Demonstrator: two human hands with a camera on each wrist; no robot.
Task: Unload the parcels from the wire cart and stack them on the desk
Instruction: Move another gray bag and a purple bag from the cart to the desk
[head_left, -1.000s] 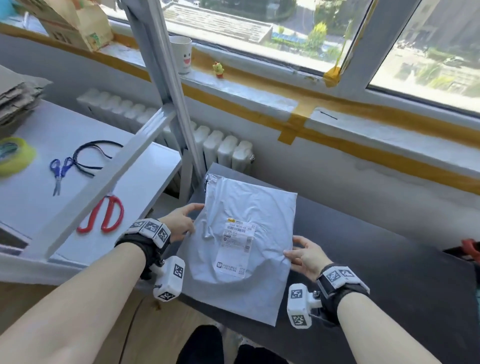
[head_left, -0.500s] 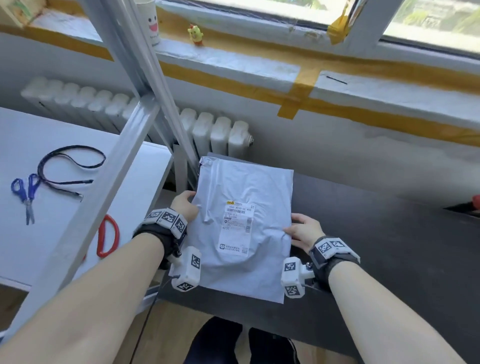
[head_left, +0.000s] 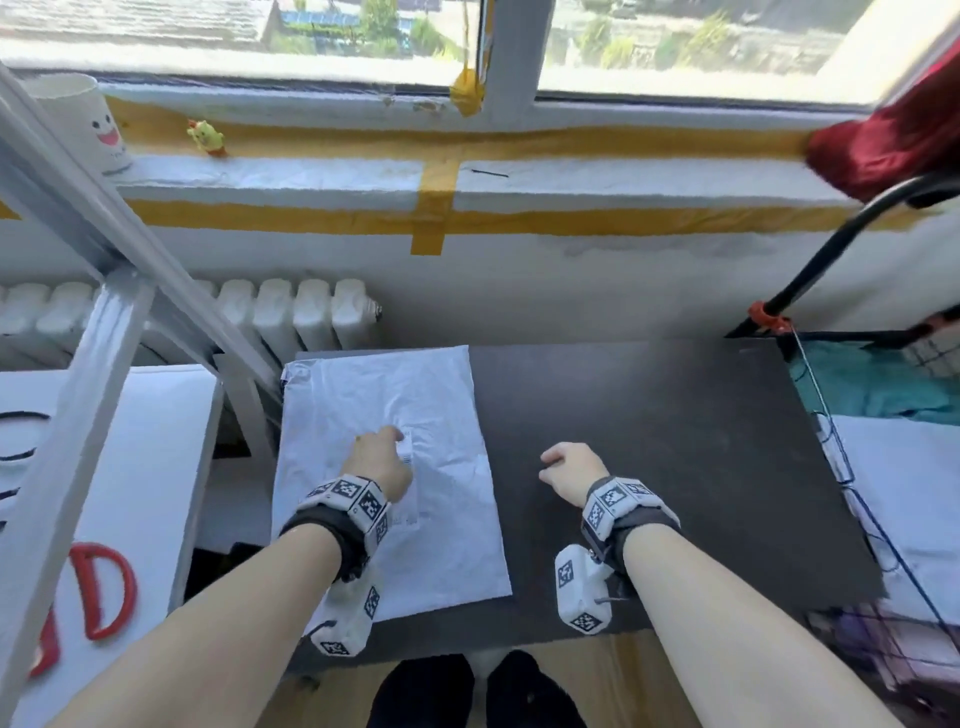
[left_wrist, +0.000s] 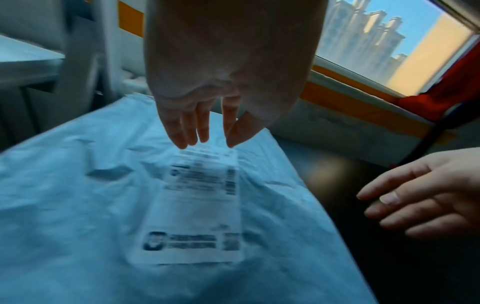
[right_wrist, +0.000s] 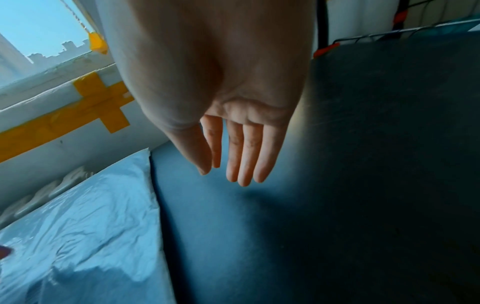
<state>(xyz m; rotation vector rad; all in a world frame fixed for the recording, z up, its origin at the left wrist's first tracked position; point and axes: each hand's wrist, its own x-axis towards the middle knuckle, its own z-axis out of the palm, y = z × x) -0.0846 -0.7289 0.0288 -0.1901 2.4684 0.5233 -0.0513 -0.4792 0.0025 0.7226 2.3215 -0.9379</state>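
My fingers (left_wrist: 182, 125) on the left hand (head_left: 382, 462) hang straight and loose, tips just above the printed label (left_wrist: 197, 207), gripping nothing; whether they touch it I cannot tell. My right hand (head_left: 571, 473) is spread just as slack over bare desk, its fingers (right_wrist: 244, 152) extended and empty.

The dark, matte rectangular desk (head_left: 649, 467) lies under both hands, its far edge near the wall below the taped windowsill (head_left: 571, 179). On its left part lies the grey, crinkled plastic mailer parcel (head_left: 363, 395), flat, label up, its left edge along the desk's left edge. My right hand is just beside the parcel's right edge, apart from it.

To the right of the desk stands the black wire cart (head_left: 852, 519), with a white parcel (head_left: 909, 483) and teal fabric (head_left: 872, 384) in it. To the left is a white table (head_left: 150, 457) with red-handled scissors (head_left: 98, 592). A white paper cup with a smiling face (head_left: 88, 122) and a small yellow figurine (head_left: 207, 137) sit on the sill.
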